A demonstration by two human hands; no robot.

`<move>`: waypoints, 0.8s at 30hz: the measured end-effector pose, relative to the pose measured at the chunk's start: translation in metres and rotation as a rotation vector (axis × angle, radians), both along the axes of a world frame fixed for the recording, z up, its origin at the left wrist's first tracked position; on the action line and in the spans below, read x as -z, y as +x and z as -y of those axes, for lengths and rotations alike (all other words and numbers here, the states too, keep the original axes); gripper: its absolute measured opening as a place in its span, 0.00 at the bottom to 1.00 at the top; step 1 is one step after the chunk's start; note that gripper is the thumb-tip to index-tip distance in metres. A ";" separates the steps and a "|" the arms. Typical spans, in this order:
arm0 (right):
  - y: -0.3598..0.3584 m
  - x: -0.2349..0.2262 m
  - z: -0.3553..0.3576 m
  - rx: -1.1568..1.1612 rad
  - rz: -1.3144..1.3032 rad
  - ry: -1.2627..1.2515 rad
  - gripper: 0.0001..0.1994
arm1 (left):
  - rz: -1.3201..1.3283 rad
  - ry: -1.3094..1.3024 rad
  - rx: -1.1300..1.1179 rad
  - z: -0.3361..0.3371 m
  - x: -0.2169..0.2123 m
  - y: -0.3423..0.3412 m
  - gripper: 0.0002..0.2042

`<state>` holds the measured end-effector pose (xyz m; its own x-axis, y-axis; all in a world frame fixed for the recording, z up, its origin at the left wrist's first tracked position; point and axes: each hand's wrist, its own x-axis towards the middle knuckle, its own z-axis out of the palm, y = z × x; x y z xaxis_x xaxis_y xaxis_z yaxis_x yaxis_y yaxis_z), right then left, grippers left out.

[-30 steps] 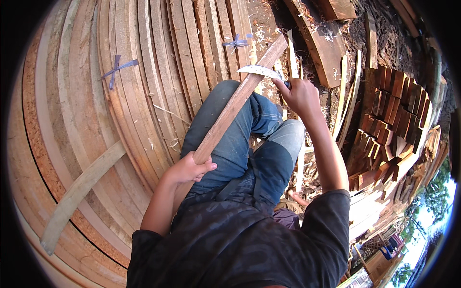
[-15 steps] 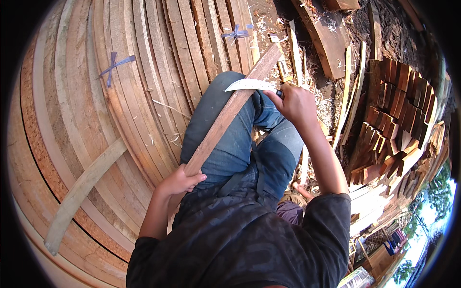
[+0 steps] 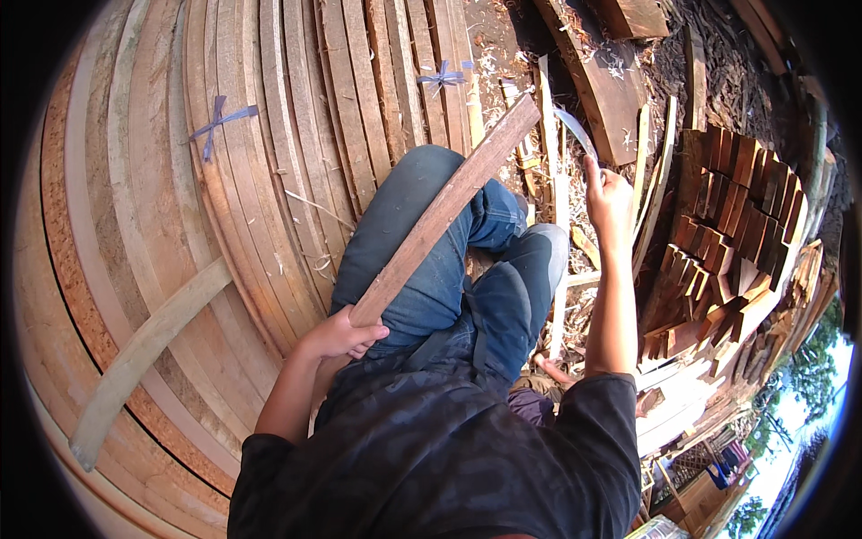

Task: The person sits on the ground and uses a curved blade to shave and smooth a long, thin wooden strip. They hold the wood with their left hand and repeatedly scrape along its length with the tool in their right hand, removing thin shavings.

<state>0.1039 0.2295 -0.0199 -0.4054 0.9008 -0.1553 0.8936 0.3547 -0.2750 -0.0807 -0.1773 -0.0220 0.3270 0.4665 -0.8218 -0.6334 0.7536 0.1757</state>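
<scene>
A flat brown wooden strip [image 3: 440, 216] lies slantwise over my bent leg, its far end pointing up and right. My left hand [image 3: 345, 338] is wrapped round its near end, by my hip. Off to the right, clear of the wood, my right hand [image 3: 611, 199] is closed on a knife. The curved, pale blade of the knife [image 3: 576, 131] points forward and left, just beyond the strip's far end. Most of its handle is hidden in my fingers.
Long boards [image 3: 260, 180] lie side by side at left, some tied with blue strips [image 3: 215, 124]. A curved pale stick [image 3: 148, 355] rests across them. Cut wood pieces [image 3: 736, 225] are stacked at right. Shavings and thin slats [image 3: 658, 189] litter the ground, near a thick plank [image 3: 606, 94].
My right hand has swung right and the knife blade has come off the strip, turning to point forward. The left hand still grips the strip in nearly the same place.
</scene>
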 end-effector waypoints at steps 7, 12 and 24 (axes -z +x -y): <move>-0.043 0.002 0.080 -0.435 0.065 -0.041 0.33 | -0.030 0.024 -0.014 0.000 -0.003 0.004 0.10; -0.043 0.016 0.057 -0.503 0.068 0.045 0.33 | -0.070 0.020 0.014 -0.005 -0.008 0.004 0.10; -0.031 0.056 -0.031 -0.124 0.219 0.164 0.37 | -0.056 0.075 -0.010 -0.001 -0.004 0.007 0.10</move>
